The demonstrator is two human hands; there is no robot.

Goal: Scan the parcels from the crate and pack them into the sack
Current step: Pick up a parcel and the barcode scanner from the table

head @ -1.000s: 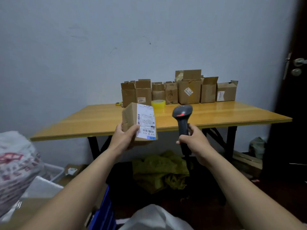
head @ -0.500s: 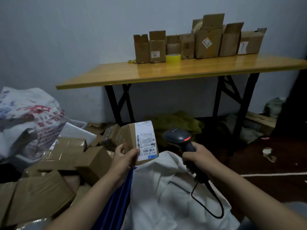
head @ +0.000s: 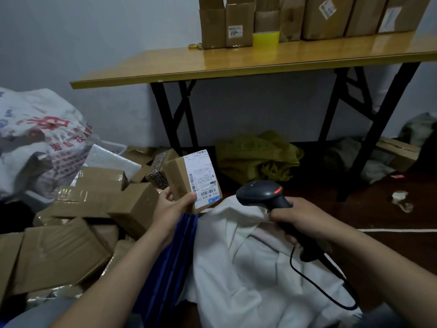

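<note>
L hand (head: pixel 173 207) gripping parcel (head: pixel 189 183) & R hand (head: pixel 298 216) gripping scanner (head: pixel 262 194) now lowered mid-frame over sack (head: pixel 248 268); prob scanned, pack next.

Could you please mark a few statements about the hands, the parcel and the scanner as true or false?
1. The left hand holds a labelled parcel. True.
2. The right hand is empty. False: it grips the scanner.
3. The parcel lies inside the sack. False: the left hand holds it up, outside the sack.
4. Boxes stand on the table. True.
</note>
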